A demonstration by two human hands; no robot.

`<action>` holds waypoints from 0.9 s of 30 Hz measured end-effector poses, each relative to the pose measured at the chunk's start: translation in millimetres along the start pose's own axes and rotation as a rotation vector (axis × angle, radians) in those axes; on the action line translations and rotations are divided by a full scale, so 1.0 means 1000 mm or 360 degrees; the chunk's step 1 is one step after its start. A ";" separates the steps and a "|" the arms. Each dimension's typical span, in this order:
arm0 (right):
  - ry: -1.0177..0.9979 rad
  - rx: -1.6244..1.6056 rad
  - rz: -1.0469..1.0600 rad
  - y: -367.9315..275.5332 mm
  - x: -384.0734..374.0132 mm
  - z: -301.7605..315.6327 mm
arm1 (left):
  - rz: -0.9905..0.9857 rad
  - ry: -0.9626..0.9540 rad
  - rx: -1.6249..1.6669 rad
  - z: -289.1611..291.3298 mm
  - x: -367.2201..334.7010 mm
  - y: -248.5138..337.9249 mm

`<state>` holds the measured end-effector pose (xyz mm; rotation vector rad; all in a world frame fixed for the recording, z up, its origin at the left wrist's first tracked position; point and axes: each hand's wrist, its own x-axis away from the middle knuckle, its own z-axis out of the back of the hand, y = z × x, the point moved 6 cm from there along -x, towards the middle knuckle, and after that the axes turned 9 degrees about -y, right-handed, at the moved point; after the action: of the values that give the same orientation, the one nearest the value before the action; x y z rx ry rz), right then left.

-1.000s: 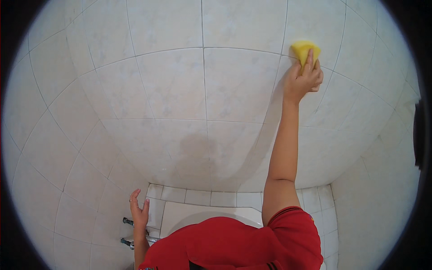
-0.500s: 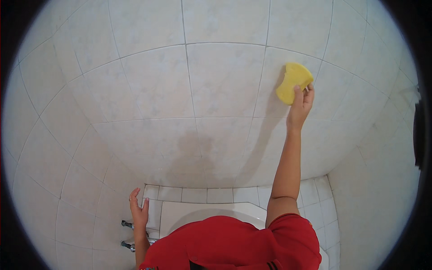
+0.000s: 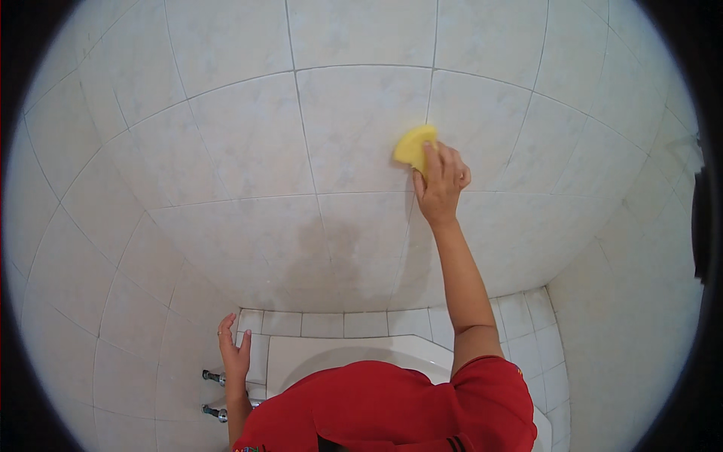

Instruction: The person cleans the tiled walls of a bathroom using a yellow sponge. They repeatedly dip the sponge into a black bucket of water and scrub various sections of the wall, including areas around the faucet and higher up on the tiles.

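A yellow sponge (image 3: 412,145) is pressed against the pale tiled wall (image 3: 369,128), close to an upright grout line. My right hand (image 3: 443,178) grips it, with the fingers over its right side and the thumb at its lower edge; part of the sponge is hidden beneath them. Low on the left, my left hand (image 3: 236,352) hangs in the air beside the left wall, near the metal taps. Its fingers and thumb are apart and nothing is in it.
Two metal taps (image 3: 217,377) stick out at the lower left. In front of my red shirt lies a white basin or tub rim (image 3: 301,350), backed by a ledge of small white tiles (image 3: 324,325). A dark object (image 3: 700,226) is on the right wall.
My right hand has swept the sponge left and slightly down across the wall, turning so the back of the hand shows. The left hand has hardly moved.
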<state>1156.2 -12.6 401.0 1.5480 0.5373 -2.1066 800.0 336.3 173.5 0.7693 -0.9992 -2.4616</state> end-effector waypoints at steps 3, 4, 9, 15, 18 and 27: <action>0.0151 0.0204 0.0011 0.024 -0.040 0.006 | -0.0010 -0.0007 -0.0008 0.001 0.000 -0.003; 0.0318 0.0037 -0.0216 0.045 -0.067 0.018 | -0.0007 -0.0014 0.0002 0.000 0.002 -0.003; 0.0790 -0.0290 -0.0218 0.036 -0.134 0.028 | -0.0008 0.0019 0.0001 0.002 0.004 0.001; -0.0144 -0.0276 0.1019 -0.106 -0.021 -0.052 | -0.0010 0.0043 -0.0003 -0.002 0.002 0.010; -0.0039 -0.0003 0.1168 -0.104 -0.029 -0.046 | -0.0026 0.0054 -0.0015 0.004 0.002 0.011; 0.0260 -0.0266 0.0204 -0.099 -0.102 -0.038 | 0.0025 0.0012 -0.0015 0.006 0.004 0.000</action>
<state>1154.0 103.7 491.1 1.6210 0.6356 -1.8028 792.6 337.1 176.0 0.7643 -0.9869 -2.4467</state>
